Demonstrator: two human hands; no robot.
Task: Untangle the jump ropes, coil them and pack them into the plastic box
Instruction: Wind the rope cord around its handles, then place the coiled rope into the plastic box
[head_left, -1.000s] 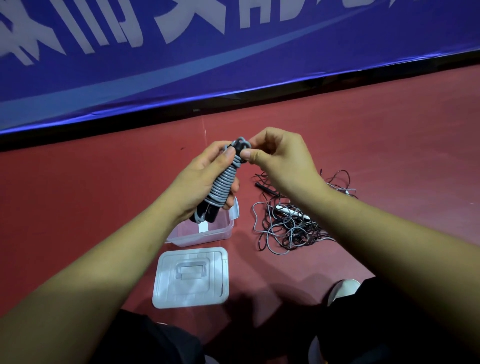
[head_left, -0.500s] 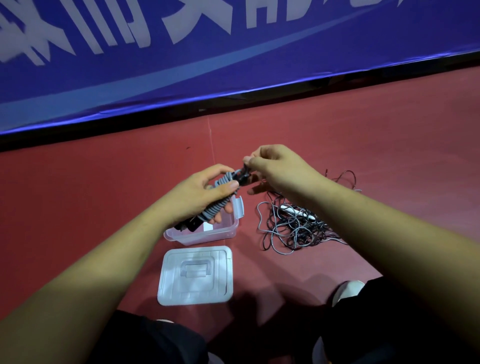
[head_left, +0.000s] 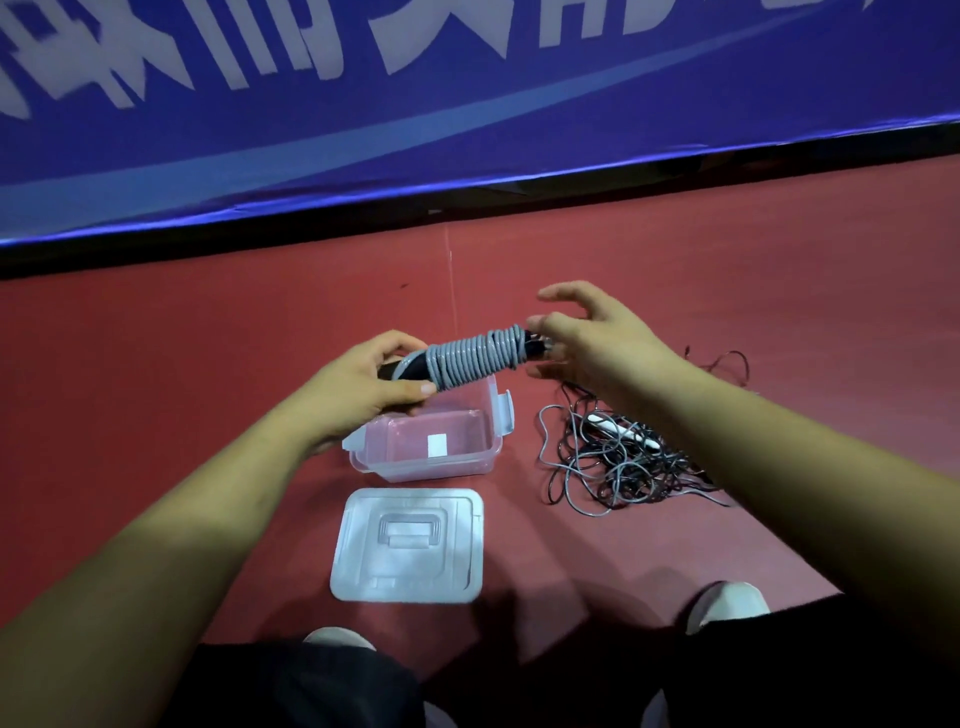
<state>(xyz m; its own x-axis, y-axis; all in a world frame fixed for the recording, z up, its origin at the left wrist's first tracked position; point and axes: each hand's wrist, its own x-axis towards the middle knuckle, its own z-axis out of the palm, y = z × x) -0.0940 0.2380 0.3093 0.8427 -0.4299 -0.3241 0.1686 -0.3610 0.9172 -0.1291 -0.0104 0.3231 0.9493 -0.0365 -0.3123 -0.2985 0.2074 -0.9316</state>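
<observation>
Coiled jump rope, grey cord wound in tight turns around its black handles, held level just above the open plastic box. The left hand grips the bundle's left end, fingers and thumb curled round the black handle. The right hand is at the bundle's other end with its fingers spread apart and clasping nothing (whether a fingertip touches the end cap cannot be told). The box stands on the red floor, and nothing is visible inside it apart from a white label. Its lid lies flat just in front of it, off the box. To the right of the box, a tangled heap of ropes, black and grey cords with a white handle among them, lies unsorted. Judged progress: one rope coiled but not yet packed; the heap awaits untangling, coiling and packing. A blue banner borders the floor behind.
</observation>
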